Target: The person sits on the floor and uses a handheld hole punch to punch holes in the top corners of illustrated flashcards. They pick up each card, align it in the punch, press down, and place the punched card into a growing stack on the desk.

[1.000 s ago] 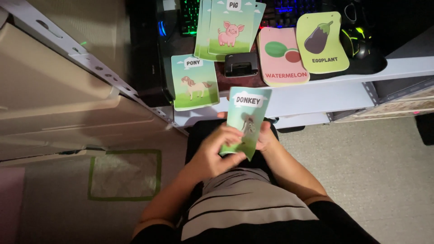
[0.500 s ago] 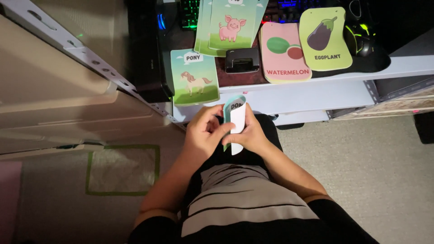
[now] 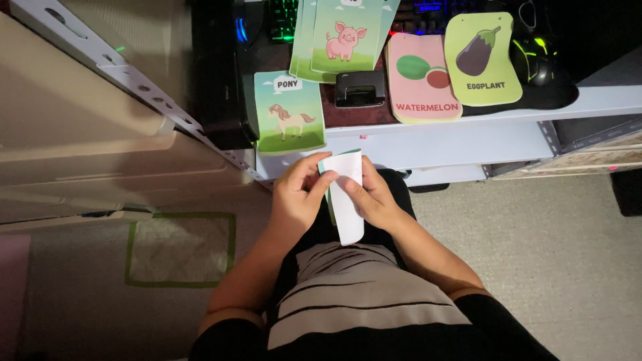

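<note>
Above lap, glossy rounded card

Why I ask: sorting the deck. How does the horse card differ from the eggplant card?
The horse card is green with square-cut sides; the eggplant card is yellow-green with a rounded outline. The horse card overhangs the desk edge at left; the eggplant card lies farther right, overlapping the pink card. Both lie face up.

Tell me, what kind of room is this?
Probably a home desk corner, a bedroom or study. A glowing keyboard and a computer mouse sit on the white desk, picture cards lie along its edge, and carpet covers the floor. Both hands hold one card.
</note>
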